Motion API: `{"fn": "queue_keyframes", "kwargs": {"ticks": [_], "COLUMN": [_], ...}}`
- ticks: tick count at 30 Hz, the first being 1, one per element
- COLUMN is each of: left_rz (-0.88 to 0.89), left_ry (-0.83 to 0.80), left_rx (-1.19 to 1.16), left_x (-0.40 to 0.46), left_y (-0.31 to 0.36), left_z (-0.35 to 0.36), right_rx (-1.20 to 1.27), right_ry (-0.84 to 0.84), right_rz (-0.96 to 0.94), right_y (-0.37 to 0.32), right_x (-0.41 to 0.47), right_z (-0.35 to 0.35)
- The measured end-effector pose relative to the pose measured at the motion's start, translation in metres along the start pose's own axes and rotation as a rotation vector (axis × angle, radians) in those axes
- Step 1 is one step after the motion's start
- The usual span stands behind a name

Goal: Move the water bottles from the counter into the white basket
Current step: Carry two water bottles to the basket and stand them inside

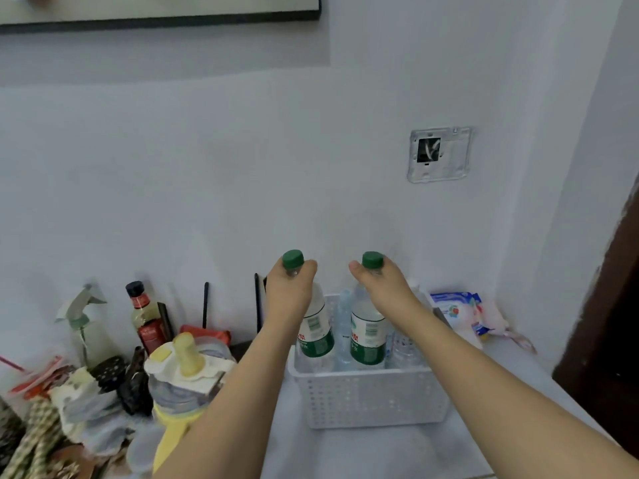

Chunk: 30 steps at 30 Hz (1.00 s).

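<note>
Left hand: your left hand [289, 292] is wrapped around the neck of a clear plastic water bottle with a green cap and green-and-white label [314, 330], fingers curled just under the cap.
Right hand: your right hand [380, 288] clamps the neck of a second green-capped, green-labelled clear water bottle [368, 335] in the same manner.
Bottle position: both bottles stand upright with their lower ends inside the white perforated plastic basket [370, 399] — the left one at the basket's left wall, the right one near the middle. Whether their bases touch the floor of the basket cannot be told.
Other contents: a slimmer clear bottle with no label in sight [343, 330] stands between your two bottles, and another clear bottle [406, 340] stands at the right side behind your right wrist.
Basket edges: the front rim lies below both labels; the basket sits on the pale counter [380, 451] close to the wall.
Left margin: crowded — a yellow-lidded container [186, 375], a dark-capped sauce bottle [145, 316] and a pale green spray bottle [83, 316] stand near your left forearm.
Right margin: a blue-and-white soft packet [460, 311] lies just beside the basket's far right corner; nearer you, open counter runs along the basket's right wall.
Overhead room: bare wall rises behind the caps.
</note>
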State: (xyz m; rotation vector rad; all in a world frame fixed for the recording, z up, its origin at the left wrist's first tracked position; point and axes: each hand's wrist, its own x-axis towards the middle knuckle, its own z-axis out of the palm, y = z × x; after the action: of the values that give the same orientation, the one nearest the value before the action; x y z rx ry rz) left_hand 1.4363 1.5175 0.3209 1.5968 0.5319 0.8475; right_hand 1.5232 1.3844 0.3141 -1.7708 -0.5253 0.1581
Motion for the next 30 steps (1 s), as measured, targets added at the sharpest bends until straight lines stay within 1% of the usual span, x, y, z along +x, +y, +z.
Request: {"fn": "queue_keyframes", "kwargs": {"ticks": [3,5,7,8,11,14,16,19,25,30], "left_rz": [-0.012,-0.037,-0.058,-0.079,-0.144,-0.158,-0.229,-0.297,-0.283,-0.227], "left_ry": [-0.087,-0.098,-0.081,-0.094,-0.198,-0.209,-0.224,-0.293,-0.353,-0.347], "left_rx": [0.089,0.167,0.418,0.501,0.447,0.434,0.398,0.434,0.55,0.65], "left_x": [0.009,0.015,0.025,0.028,0.035,0.037,0.039,0.036,0.036,0.033], "left_y": [-0.015,-0.023,-0.033,-0.037,-0.05,-0.056,-0.06,-0.067,-0.078,-0.081], "left_z": [0.001,0.005,0.008,0.008,0.008,0.008,0.007,0.006,0.006,0.009], "right_rx": [-0.277,-0.463,-0.611,-0.629,-0.565,-0.495,-0.431,-0.402,-0.322,-0.374], "right_ry": [-0.095,-0.2,-0.302,-0.333,-0.323,-0.315,-0.321,-0.306,-0.282,-0.251], "right_rz": [0.097,0.145,0.172,0.192,0.215,0.182,0.16,0.144,0.1,0.08], "right_y": [0.014,0.019,0.023,0.025,0.035,0.04,0.044,0.055,0.077,0.088], "right_x": [0.009,0.012,0.016,0.016,0.019,0.021,0.021,0.017,0.015,0.012], "right_z": [0.007,0.007,0.007,0.007,0.009,0.011,0.012,0.016,0.026,0.029]}}
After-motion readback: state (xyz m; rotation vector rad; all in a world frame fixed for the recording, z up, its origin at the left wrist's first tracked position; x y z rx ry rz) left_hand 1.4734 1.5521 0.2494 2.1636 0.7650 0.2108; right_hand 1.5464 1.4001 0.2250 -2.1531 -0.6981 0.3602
